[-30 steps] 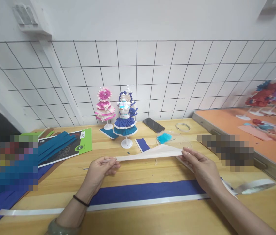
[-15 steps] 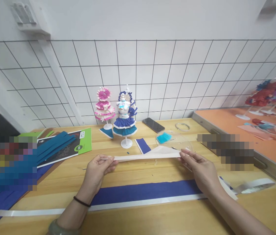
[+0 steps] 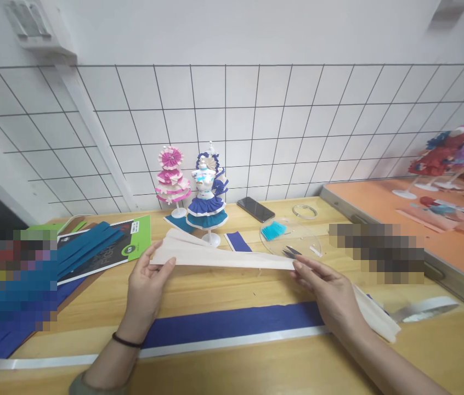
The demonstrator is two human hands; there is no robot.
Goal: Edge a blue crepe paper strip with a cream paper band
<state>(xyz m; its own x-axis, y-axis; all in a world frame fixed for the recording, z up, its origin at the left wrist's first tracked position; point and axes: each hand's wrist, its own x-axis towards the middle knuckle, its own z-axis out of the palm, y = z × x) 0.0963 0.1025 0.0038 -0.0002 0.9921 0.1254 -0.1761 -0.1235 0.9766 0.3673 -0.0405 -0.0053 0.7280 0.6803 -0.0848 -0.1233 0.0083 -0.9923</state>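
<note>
A strip of white crepe paper (image 3: 224,257) is stretched between both hands above the table. My left hand (image 3: 150,277) pinches its left part, where the paper fans out. My right hand (image 3: 324,282) grips it farther along, and a loose tail hangs behind the wrist at the right. Below the hands lies a long dark blue paper strip (image 3: 232,323) with white double-sided tape (image 3: 46,362) along its near edge, running past its left end. The tape roll (image 3: 429,310) stands at the right. Scissors (image 3: 292,252) lie just beyond my right fingertips, partly hidden.
Small dress forms in a blue paper dress (image 3: 206,211) and a pink one (image 3: 172,184) stand at the back. Behind the paper are a phone (image 3: 255,208) and a clear round dish (image 3: 310,233). Blue paper strips (image 3: 88,247) lie left; an orange board (image 3: 380,203) is right.
The left end of the white paper has been spread into a broader fan, and my left hand has shifted left along it. My right hand has moved slightly left, and the scissors show more.
</note>
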